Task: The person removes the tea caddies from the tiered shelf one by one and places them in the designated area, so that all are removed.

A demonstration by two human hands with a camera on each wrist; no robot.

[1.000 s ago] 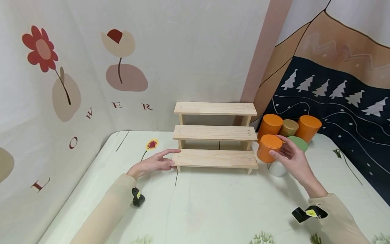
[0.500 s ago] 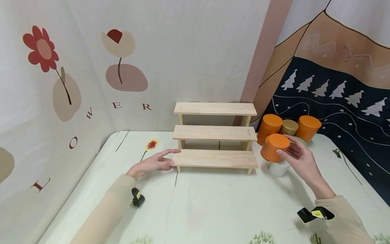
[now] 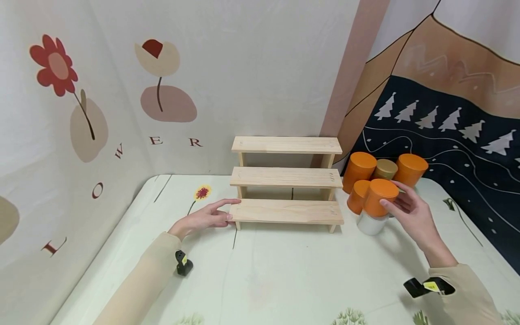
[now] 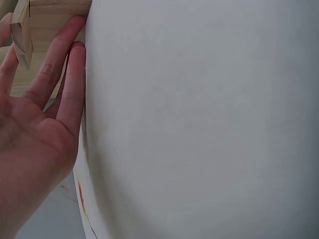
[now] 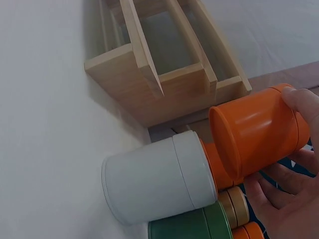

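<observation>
My right hand (image 3: 412,216) holds an orange canister (image 3: 379,198) by its side, near the lid. It is raised over a white lidded canister (image 3: 370,225), overlapping its top in the head view. In the right wrist view the canister's bottom rim tilts toward the camera, apart from the white canister (image 5: 154,179). At far left, my left hand (image 3: 205,218) touches the left end of the lowest step of a three-step wooden display stand (image 3: 286,211). In the left wrist view its straight fingers (image 4: 75,79) reach under the board end to the stand's leg.
Behind the held canister stand a smaller orange canister (image 3: 357,198), two taller orange ones and a gold canister (image 3: 386,169). A green canister (image 5: 184,226), hidden in the head view, is beside the white one. Fabric-covered walls rise behind the stand and at both sides.
My right hand has carried the orange canister rightward, uncovering the smaller orange canister behind and covering the green one. The left hand and the stand have stayed put.
</observation>
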